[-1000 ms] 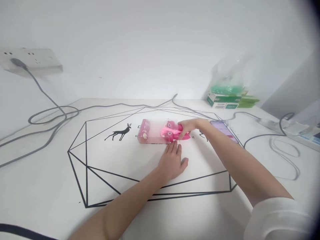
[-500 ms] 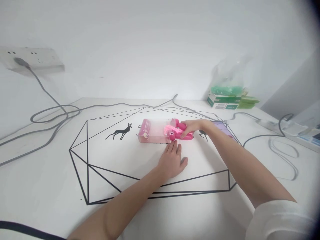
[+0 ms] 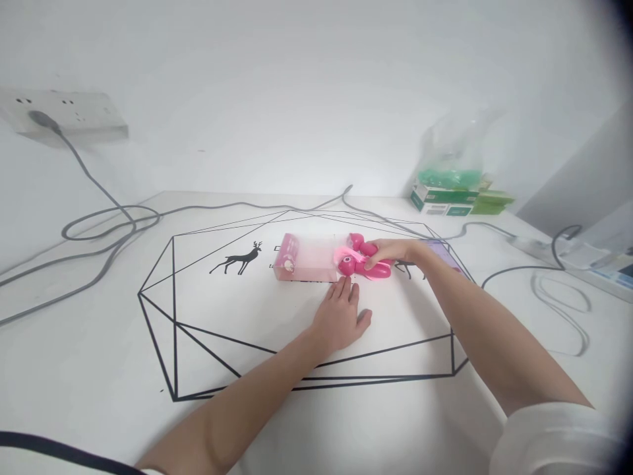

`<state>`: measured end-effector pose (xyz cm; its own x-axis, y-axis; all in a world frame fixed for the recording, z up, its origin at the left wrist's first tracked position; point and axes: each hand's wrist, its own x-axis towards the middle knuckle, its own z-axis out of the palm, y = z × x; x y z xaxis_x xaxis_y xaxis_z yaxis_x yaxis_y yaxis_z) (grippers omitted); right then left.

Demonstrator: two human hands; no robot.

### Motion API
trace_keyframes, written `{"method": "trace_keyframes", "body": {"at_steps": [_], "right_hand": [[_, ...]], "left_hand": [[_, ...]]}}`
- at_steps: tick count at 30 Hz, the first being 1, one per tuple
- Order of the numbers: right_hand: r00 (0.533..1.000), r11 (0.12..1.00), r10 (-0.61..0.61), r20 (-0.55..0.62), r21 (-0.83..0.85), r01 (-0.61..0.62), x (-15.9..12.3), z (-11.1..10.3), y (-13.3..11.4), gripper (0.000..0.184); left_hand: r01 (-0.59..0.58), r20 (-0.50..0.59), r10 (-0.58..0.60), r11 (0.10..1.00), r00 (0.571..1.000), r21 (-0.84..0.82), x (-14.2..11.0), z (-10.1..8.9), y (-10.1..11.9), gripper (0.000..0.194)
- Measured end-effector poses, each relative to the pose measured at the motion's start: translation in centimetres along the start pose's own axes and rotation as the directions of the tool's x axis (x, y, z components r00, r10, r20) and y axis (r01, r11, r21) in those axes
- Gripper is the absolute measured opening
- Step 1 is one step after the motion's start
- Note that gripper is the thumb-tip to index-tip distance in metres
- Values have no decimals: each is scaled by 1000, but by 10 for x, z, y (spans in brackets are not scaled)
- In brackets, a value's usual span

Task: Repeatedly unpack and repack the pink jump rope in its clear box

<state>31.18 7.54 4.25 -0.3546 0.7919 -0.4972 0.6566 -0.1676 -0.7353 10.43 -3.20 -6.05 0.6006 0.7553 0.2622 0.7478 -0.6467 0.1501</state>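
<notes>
A clear box with a pink printed end lies on its side on the white table. At its right end is a pink toy pony with a round eye and lighter pink hair. My right hand grips the toy from the right, fingers and thumb wrapped round its body. The toy's head is at the box's right end; whether part of it is still inside I cannot tell. My left hand rests palm down on the table, fingers stretched out and thumb apart, fingertips at the box's near lower edge.
Grey cables run along the back of the table. Green and white boxes with a plastic bag stand at the back right. Beyond my right wrist lies a flat purple item. A power strip sits at the right.
My right hand has drawn the toy pony a little to the right, out of the box's right end. The box and my left hand have stayed nearly in place.
</notes>
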Motion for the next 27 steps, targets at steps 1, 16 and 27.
{"method": "trace_keyframes", "body": {"at_steps": [1,16,27], "right_hand": [[1000,999,-3,-7,36,3,-3,-1,3,48],[977,886,-132,-170,421,193,-46,-8,40,42],[939,807,-313,-144,481,343,-45,18,8,44]], "left_hand": [[-1,2,1,1000,1000,2,0,0,0,63],[-146,-101,120,940,988,-309,-5,-22,1,39],[16,-130,-491,282,861,-959,27,-85,-22,42]]}}
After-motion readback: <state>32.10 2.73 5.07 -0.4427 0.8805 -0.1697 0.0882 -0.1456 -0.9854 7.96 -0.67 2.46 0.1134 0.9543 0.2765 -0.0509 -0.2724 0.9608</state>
